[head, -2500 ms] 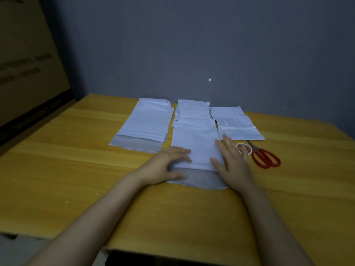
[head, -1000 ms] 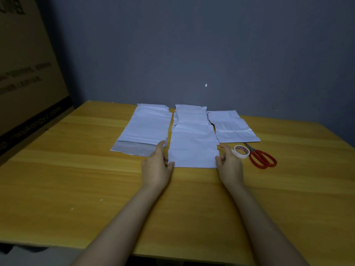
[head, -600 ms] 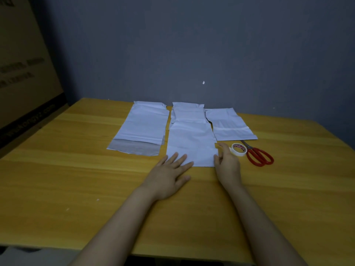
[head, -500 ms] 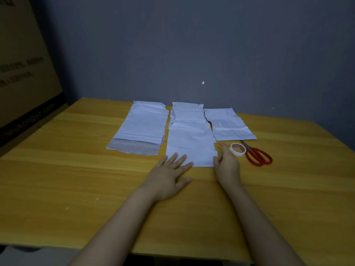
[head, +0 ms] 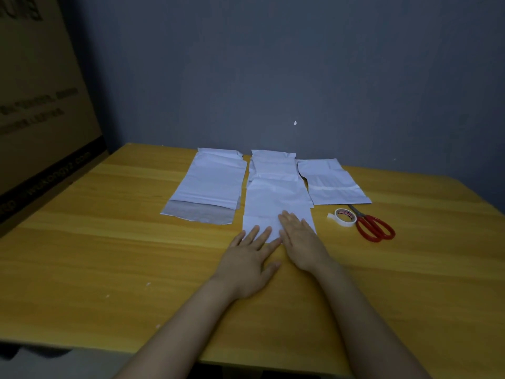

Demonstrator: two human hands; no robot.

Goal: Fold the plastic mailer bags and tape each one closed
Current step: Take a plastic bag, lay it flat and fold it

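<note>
Three white plastic mailer bags lie side by side on the wooden table [head: 109,242]. The middle mailer [head: 276,198] has its near flap folded up. My left hand [head: 250,258] lies flat with straight fingers, the fingertips on the mailer's near edge. My right hand [head: 300,239] presses flat on the folded near part, beside the left hand. The left mailer [head: 213,181] lies unfolded with its grey flap toward me. The right mailer [head: 332,181] is folded shorter. A white tape roll [head: 345,217] sits to the right of the middle mailer.
Red-handled scissors [head: 374,228] lie just right of the tape roll. A large cardboard box [head: 35,105] stands along the table's left side. A grey wall [head: 273,64] rises behind the table.
The middle mailer's grey flap has been folded up under both hands. My right hand has since slid from the mailer's right edge onto its folded near part, close to the left hand.
</note>
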